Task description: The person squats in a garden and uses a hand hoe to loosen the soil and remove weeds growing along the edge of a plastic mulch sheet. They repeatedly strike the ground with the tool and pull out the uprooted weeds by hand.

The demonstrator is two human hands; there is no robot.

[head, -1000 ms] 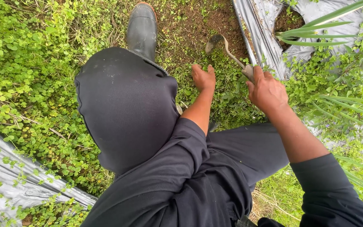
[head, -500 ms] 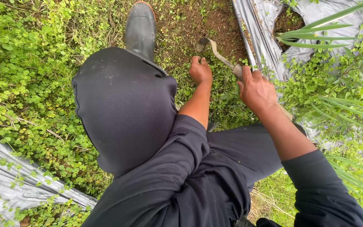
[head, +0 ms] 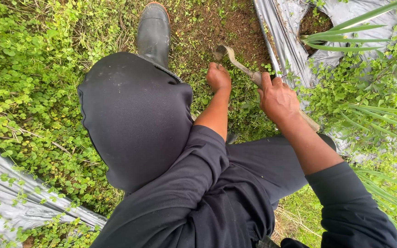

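My right hand (head: 277, 98) grips the wooden handle of a small hand hoe (head: 240, 65), whose curved metal blade rests on the ground near a bare soil patch (head: 217, 23). My left hand (head: 218, 77) is closed on a clump of low green weeds (head: 242, 98) just below the blade. I am squatting: my dark-trousered left knee (head: 134, 115) fills the middle of the view, with a dark rubber boot (head: 153, 32) beyond it.
Grey plastic mulch sheets lie at the upper right (head: 286, 36) and lower left (head: 19, 202). Long-leaved plants (head: 345, 36) grow through the right sheet. Dense green groundcover (head: 28, 82) spreads over the left side.
The hoe blade has shifted left toward my left hand. My left hand went from spread on the weeds to a closed grip and moved slightly up. My right hand has drawn left.
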